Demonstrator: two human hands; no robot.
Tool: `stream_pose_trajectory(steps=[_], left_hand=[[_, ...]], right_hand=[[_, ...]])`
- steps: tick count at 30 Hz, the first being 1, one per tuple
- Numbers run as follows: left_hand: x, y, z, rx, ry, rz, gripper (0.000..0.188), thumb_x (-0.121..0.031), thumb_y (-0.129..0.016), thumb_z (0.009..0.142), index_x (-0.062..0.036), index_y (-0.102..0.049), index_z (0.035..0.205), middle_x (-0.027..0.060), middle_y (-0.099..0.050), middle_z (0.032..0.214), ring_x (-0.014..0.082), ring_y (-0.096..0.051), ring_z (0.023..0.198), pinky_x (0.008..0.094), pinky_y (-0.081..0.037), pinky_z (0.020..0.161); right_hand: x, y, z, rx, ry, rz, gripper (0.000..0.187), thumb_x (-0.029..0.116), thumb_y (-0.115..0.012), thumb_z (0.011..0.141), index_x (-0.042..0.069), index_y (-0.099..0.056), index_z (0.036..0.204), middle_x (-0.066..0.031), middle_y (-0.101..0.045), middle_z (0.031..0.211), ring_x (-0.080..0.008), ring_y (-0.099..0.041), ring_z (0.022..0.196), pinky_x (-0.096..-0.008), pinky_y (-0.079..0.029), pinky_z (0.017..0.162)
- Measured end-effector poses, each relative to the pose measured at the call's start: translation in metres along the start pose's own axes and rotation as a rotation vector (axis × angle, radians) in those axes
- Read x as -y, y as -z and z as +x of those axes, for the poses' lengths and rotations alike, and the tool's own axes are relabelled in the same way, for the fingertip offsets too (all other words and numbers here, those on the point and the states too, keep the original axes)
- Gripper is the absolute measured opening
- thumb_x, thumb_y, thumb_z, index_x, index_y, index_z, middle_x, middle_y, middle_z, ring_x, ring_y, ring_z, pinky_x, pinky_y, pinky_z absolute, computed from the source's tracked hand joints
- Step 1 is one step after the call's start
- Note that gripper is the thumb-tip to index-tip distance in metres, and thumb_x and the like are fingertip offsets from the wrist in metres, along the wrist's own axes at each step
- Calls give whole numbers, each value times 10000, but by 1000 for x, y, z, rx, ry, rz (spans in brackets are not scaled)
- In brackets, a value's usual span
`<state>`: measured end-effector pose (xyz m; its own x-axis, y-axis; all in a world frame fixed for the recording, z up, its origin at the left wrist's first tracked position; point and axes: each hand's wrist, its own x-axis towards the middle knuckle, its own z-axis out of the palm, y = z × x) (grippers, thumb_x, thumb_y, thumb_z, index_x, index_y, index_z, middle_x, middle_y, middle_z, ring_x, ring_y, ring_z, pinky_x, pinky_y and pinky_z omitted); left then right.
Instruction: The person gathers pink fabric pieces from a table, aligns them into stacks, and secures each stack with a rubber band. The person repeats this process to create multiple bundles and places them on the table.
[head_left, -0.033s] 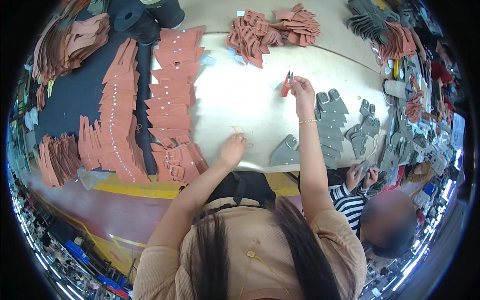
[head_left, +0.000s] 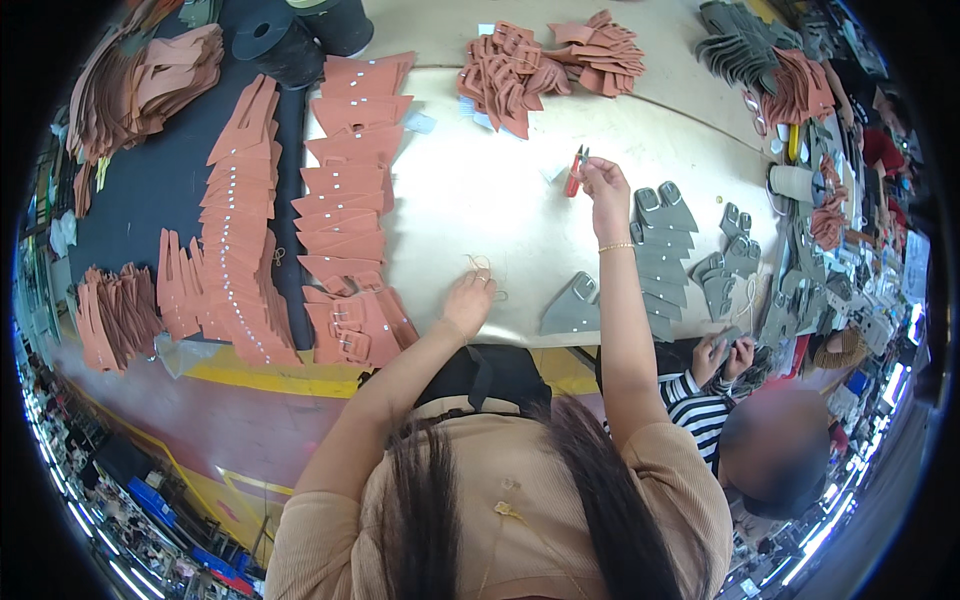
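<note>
Right hand (head_left: pixel 606 186) reaches forward over the pale counter (head_left: pixel 450 170), its fingers bunched at the right side of a pair of red-handled snips (head_left: pixel 574 184); whether they pinch it firmly I cannot tell. The snips are beyond the middle of the counter, with their long axis running nearly straight away from the person. Their dark blades point to the far edge, leaning slightly right, tips a little apart, and the red handle end points back toward the person.

Nearer the body, the left hand (head_left: pixel 470 300) rests back-up on the counter, fingers slightly curled beside loose pale thread (head_left: pixel 477 263); I cannot tell whether it pinches any.

To the right of the right forearm, grey-green buckled pieces (head_left: pixel 662 255) overlap in a column, and one more grey-green piece (head_left: pixel 572 312) lies just left of that forearm. Beyond the snips sits a heap of salmon buckled pieces (head_left: pixel 503 75). Left of the left hand, salmon pieces (head_left: pixel 345 190) form a long overlapping row. At the right, a co-worker in a striped sleeve (head_left: pixel 697 425) holds a small dark piece.
</note>
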<state>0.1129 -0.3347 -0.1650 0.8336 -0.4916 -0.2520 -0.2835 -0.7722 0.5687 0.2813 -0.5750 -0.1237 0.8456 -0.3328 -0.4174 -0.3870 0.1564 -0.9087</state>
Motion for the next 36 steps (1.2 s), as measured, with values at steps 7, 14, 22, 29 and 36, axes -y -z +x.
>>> stream_pose_trajectory(steps=[7,14,22,29,36], left_hand=[[12,29,13,-248,490,-905,76,-20,-559,868,-47,-546,938,107,-534,959,205,-558,650,310,-453,538],[39,114,9,-221,581,-1750,178,-170,-509,952,-23,-567,1033,28,-524,879,89,-447,472,207,-248,377],[46,135,-20,34,510,-1628,350,-324,-661,905,-26,-627,1086,13,-608,765,45,-413,422,197,-266,361],[53,145,-65,-200,572,-1667,256,-113,-644,896,-40,-602,1137,27,-626,810,43,-408,425,195,-273,377],[81,183,-163,-601,159,-2299,201,-13,-545,918,-59,-559,1113,70,-597,868,39,-388,425,184,-279,362]], right_hand=[[-16,-34,-27,217,156,-587,194,52,-592,870,16,-575,1060,-45,-652,810,-137,-632,740,-255,-483,680],[16,-92,-109,853,-29,-660,282,-16,-544,887,14,-523,1167,-37,-615,803,-137,-665,792,-265,-528,710],[36,-137,-133,919,-71,-770,274,34,-585,879,14,-514,1143,-113,-659,844,-180,-693,724,-284,-560,637],[24,-171,-153,1001,-28,-737,294,49,-605,878,23,-516,1157,-113,-648,849,-176,-694,720,-281,-553,593],[-18,-238,-175,1093,-66,-292,285,76,-647,875,11,-545,1133,-103,-614,951,-133,-631,847,-250,-516,765]])
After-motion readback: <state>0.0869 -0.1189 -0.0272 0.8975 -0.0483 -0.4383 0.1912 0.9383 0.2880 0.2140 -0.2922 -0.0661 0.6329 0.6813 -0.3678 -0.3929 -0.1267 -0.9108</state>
